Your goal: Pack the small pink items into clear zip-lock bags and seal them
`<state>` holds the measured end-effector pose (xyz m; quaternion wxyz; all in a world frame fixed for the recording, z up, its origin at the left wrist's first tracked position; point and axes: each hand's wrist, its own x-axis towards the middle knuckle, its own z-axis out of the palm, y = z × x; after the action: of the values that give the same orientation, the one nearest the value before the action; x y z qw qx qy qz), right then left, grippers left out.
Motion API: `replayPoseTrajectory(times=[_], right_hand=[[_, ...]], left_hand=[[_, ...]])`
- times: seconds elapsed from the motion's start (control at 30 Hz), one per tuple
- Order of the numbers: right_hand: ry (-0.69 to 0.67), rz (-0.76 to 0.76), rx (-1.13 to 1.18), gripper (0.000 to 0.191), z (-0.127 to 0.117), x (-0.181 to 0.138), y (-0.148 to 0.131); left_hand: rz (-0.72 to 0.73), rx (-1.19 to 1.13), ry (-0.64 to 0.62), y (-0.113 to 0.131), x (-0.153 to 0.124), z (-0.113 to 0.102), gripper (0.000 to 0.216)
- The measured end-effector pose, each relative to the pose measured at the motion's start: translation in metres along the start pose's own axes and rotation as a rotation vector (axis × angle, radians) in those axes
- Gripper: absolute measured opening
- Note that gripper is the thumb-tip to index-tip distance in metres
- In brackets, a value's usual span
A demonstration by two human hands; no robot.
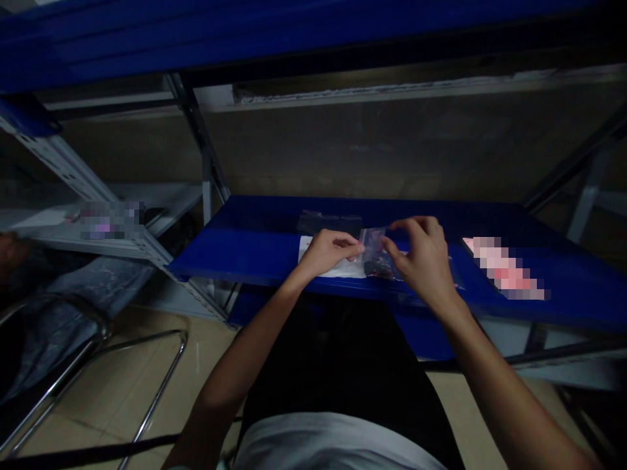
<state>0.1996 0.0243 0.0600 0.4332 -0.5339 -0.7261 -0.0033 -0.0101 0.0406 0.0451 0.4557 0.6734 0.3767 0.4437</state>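
Observation:
A small clear plastic bag [375, 251] with dark contents at its bottom is held up at the front of the blue shelf. My left hand [334, 251] pinches its left edge between thumb and fingers. On the bag's right, my right hand [421, 254] is curved, its thumb and forefinger parted close to the bag's upper right side. A white sheet or packet [306, 247] lies under my left hand, partly covered by it. Behind it rests another clear plastic bag [328, 223], lying flat. More clear plastic lies beneath my right hand, mostly hidden.
The blue shelf [259, 228] has a pinkish, blurred-out flat object [504, 267] on its right. Overhead runs another blue shelf [294, 39], with metal posts [191, 124] at the sides. To the left are a metal-framed chair [161, 378], part of a seated person and a grey shelf [179, 196].

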Motion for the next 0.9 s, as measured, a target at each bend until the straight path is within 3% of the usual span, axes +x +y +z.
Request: replayPoseTrajectory(times=[0.07,0.2,0.37,0.67,0.9], right_hand=[[-0.044,0.019,0.05,0.026,-0.002,-0.002,-0.013],[-0.318,0.126,0.358,0.031,0.0,-0.004,-0.024],[-0.448,0.215,0.571,0.04,0.001,-0.003,-0.021],[-0.53,0.132,0.536,0.031,-0.009,0.0,-0.021],[-0.364,-0.02,0.281,0.024,-0.005,-0.003,-0.029]], left_hand=[[0.015,-0.029,0.012,0.004,0.001,0.005,0.016],[0.037,-0.027,0.037,0.005,0.001,0.011,0.012],[0.058,0.1,0.03,0.004,-0.002,0.009,0.012],[0.017,0.059,-0.143,0.009,-0.004,-0.004,0.018],[0.09,0.305,0.035,0.022,-0.01,0.001,0.013]])
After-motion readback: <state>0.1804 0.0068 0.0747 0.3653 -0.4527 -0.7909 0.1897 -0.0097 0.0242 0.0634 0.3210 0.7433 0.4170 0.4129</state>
